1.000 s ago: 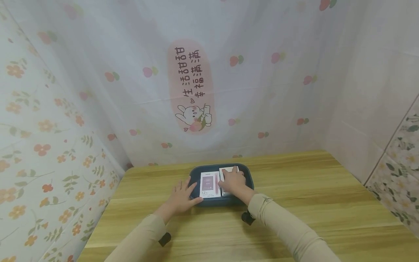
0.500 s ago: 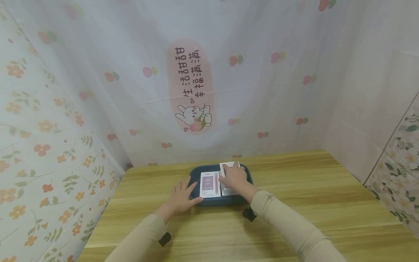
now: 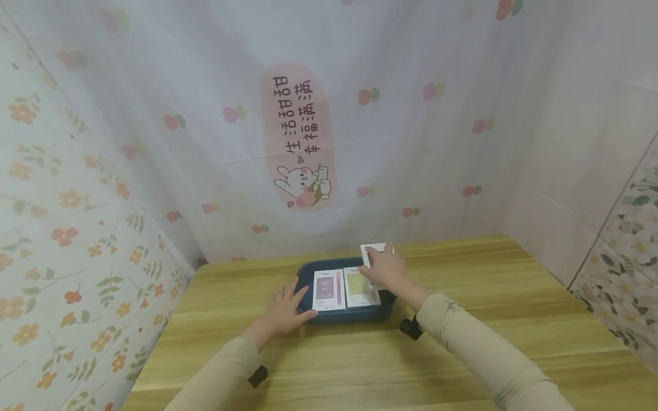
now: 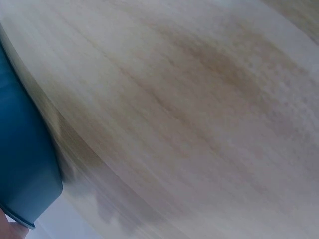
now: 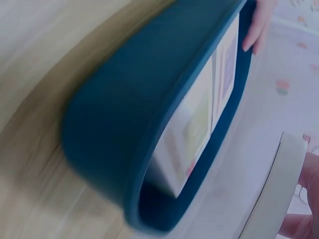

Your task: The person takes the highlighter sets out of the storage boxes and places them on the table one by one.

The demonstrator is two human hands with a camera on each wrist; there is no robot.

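Note:
A dark blue bin [image 3: 354, 315] stands on the wooden table. Inside it lie two white boxes side by side, one with a purple panel [image 3: 324, 302] and one with a yellow-green panel [image 3: 356, 283]. My right hand [image 3: 389, 270] grips a white flat box [image 3: 377, 248] over the bin's right end; the right wrist view shows this flat box [image 5: 279, 186] apart from the bin, its edge between thumb and fingers. Spread fingers of my left hand [image 3: 283, 311] rest on the bin's left rim, the thumb at its front. Only a fingertip [image 4: 17, 230] shows in the left wrist view.
The wooden table [image 3: 329, 365] runs to a patterned curtain [image 3: 411, 142] behind the bin. A floral curtain [image 3: 72, 240] hangs along the left, another [image 3: 632, 274] along the right. Black wrist devices sit under the left forearm [image 3: 221, 371] and right forearm [image 3: 478, 342].
My right hand has lifted the flat white box up and to the right out of the bin, uncovering the yellow-green panelled box. The left hand has stayed on the rim.

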